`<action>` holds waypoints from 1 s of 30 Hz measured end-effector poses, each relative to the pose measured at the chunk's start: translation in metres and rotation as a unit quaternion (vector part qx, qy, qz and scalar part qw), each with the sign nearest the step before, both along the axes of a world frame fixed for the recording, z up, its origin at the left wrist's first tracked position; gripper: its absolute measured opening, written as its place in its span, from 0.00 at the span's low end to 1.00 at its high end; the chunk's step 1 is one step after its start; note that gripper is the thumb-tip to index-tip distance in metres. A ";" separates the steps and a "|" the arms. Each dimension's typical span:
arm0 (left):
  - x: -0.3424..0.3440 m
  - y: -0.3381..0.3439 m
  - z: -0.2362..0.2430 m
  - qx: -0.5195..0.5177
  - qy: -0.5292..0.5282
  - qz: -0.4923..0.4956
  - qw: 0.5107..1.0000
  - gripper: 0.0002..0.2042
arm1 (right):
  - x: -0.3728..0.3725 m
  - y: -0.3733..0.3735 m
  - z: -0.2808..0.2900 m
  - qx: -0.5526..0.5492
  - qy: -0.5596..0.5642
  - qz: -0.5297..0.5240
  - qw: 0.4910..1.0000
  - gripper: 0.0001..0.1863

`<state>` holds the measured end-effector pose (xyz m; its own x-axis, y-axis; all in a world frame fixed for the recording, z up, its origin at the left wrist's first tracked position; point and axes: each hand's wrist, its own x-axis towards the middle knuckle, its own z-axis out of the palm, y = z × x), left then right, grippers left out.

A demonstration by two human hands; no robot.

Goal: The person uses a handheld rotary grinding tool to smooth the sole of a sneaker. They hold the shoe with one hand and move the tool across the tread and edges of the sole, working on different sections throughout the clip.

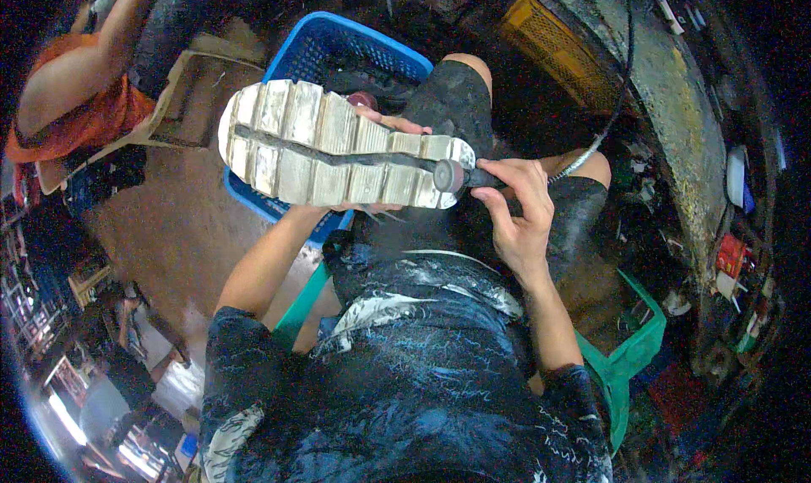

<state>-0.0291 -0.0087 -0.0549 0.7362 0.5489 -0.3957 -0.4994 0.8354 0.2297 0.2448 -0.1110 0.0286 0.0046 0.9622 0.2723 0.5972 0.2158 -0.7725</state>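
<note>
1. The right hand (522, 208) is closed in a pinch, thumb and fingers round the grip of a hand tool (448, 176) with a round head.
2. The left hand (395, 124) is curled round the back of a shoe (342, 137), fingers showing at its far edge; most of the grip is hidden.
3. The shoe is above the lap, pale sole facing up, wide end to the left. The tool's head overlaps the narrow end and seems to touch it.
4. The step in hand looks like grinding or smoothing the sole; the next move probably calls for light, even pressure along the edge while the left hand steadies the shoe.
5. A cable (610, 118) runs up from behind the right hand.
6. Beyond the shoe is a blue basket (300, 29).
</note>
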 end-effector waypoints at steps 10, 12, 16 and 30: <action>-0.006 -0.010 -0.011 -0.062 -0.195 -0.031 0.978 0.33 | -0.004 0.005 -0.005 -0.003 0.010 -0.002 1.000 0.15; -0.006 -0.012 -0.008 -0.075 -0.179 -0.021 0.981 0.32 | -0.005 0.005 -0.005 -0.005 0.013 -0.003 1.000 0.15; -0.005 -0.010 -0.006 -0.057 -0.172 -0.025 0.983 0.32 | -0.005 0.007 -0.005 -0.009 0.010 -0.001 1.000 0.15; 0.004 -0.011 -0.006 -0.013 -0.202 0.005 0.979 0.31 | -0.006 0.008 -0.006 -0.013 0.013 -0.004 1.000 0.15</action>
